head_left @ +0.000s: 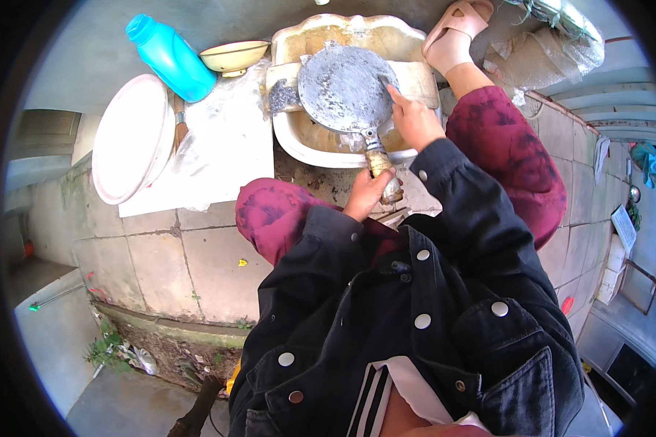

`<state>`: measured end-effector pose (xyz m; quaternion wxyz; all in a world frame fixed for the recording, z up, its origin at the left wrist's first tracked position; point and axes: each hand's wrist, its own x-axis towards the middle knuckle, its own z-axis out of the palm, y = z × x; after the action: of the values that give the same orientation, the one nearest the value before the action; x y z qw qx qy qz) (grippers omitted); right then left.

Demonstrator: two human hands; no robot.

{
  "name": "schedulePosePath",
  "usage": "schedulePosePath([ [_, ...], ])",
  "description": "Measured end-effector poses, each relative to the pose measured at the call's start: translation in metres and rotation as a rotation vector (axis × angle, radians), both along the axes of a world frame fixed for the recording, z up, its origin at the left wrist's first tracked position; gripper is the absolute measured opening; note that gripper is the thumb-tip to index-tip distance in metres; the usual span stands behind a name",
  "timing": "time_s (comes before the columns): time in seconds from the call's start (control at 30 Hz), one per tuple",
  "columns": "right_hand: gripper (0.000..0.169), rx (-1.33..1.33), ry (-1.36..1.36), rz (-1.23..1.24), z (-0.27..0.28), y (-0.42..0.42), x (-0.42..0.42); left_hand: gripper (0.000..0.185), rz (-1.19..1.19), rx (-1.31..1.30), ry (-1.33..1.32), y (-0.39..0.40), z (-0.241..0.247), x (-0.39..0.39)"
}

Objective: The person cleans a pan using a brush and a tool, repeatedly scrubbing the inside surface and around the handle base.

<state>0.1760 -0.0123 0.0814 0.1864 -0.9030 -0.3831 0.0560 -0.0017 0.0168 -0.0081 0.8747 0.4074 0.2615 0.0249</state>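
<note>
A round, flat metal pan point(344, 87), its grey surface mottled and patchy, rests on a pale board point(415, 84) laid across a stained white ceramic basin point(300, 150). My left hand point(367, 194) grips the pan's worn, wrapped handle point(380, 164). On the pan's right side, my right hand point(418, 123) presses down with its index finger stretched out. A thin dark blade-like piece point(384, 78) shows at that fingertip; the rest of it is hidden under the hand. Dark grey scrapings point(283, 97) lie heaped on the left end of the board.
A blue plastic bottle point(172, 60), a yellowish bowl point(235, 56), a brush point(181, 125) and a pink-rimmed white basin point(131, 139) stand left, around a white sheet point(227, 158) with clear plastic point(199, 153). Bubble wrap point(541, 57) lies far right. My sandalled foot point(454, 41) is beside the ceramic basin.
</note>
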Motion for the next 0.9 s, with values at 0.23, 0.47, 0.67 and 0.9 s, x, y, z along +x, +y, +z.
schedulePosePath([
  [0.23,0.039,0.034,-0.09,0.005,-0.006,0.012,0.009,0.021,0.057,-0.058,0.006,-0.004,0.007,0.0],
  [0.47,0.042,0.017,-0.08,0.062,-0.009,-0.008,-0.009,0.021,0.056,-0.07,0.032,-0.002,0.007,0.0],
  [0.67,0.04,-0.002,-0.048,0.002,-0.007,0.016,0.02,0.02,0.029,-0.026,0.041,-0.001,0.013,-0.002],
  [0.9,0.043,-0.029,0.007,-0.01,0.001,-0.027,-0.022,0.019,0.06,-0.058,0.028,-0.002,0.008,-0.001],
])
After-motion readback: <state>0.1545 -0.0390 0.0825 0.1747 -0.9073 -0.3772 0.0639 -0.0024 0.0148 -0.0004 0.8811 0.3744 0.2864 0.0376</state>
